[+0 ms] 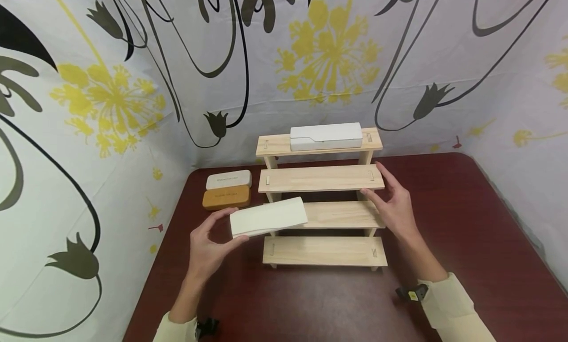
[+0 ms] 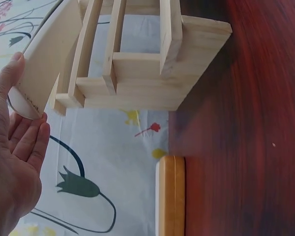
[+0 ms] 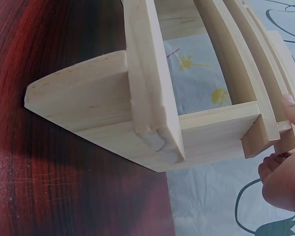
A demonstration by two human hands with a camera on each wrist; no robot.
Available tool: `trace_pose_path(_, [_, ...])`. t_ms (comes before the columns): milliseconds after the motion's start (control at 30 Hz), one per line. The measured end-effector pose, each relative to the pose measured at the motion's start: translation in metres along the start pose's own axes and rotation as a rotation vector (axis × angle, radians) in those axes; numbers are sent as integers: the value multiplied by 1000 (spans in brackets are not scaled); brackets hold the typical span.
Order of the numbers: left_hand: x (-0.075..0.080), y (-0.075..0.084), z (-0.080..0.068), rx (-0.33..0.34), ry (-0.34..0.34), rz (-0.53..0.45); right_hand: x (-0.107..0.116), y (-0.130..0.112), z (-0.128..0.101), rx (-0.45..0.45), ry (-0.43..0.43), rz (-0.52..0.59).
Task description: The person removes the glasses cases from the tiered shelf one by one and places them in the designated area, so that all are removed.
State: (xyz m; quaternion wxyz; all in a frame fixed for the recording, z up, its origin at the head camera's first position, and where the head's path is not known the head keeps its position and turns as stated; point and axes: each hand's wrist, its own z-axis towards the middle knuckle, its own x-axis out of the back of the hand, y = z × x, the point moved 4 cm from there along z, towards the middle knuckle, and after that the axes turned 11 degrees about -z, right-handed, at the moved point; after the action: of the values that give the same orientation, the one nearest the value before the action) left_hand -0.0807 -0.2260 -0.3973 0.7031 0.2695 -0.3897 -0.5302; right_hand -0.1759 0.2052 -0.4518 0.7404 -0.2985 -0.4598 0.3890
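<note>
A pale wooden stepped stand (image 1: 321, 251) with several tiers sits on the dark red table (image 1: 466, 223). On its top step lies a white oblong case (image 1: 326, 136). My left hand (image 1: 217, 238) pinches the left end of a cream case (image 1: 268, 216), thumb on top and fingers beneath, holding it tilted over the left part of the third step. The left wrist view shows the same cream case (image 2: 51, 59) between thumb and fingers, beside the stand's side frame (image 2: 137, 88). My right hand (image 1: 395, 209) rests with straight fingers against the stand's right end (image 3: 88, 103), holding nothing.
Two more cases lie on the table left of the stand: a whitish one (image 1: 228, 179) behind an orange-brown one (image 1: 226, 198) (image 2: 170, 196). A flower-patterned cloth (image 1: 111, 110) walls in the table at the back and both sides.
</note>
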Motion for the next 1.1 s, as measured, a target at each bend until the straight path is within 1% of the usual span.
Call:
trace_pose_path(67, [2,6,-1,4,9,2,0,0,0,-1,0,0])
trace_pose_path(300, [9,1,-9,14,41,7,0,0,0,-5,0,5])
trace_pose_path(367, [11,-6,-12,16,48,13,-1,1,0,-4,-1,4])
trace_pose_path(567, [20,-41,-23,7,54,25,0,1,0,-2,0,-5])
trace_pose_path(600, [21,-43,-25,6,52,24,0,1,0,-2,1,-6])
trace_pose_path(800, [26,-50,-31,10,50,35,0,0,-2,1,5,-5])
trace_pose_path(1100, [33,-59,-40,34,72,46,-1,1,-1,-1,13,-1])
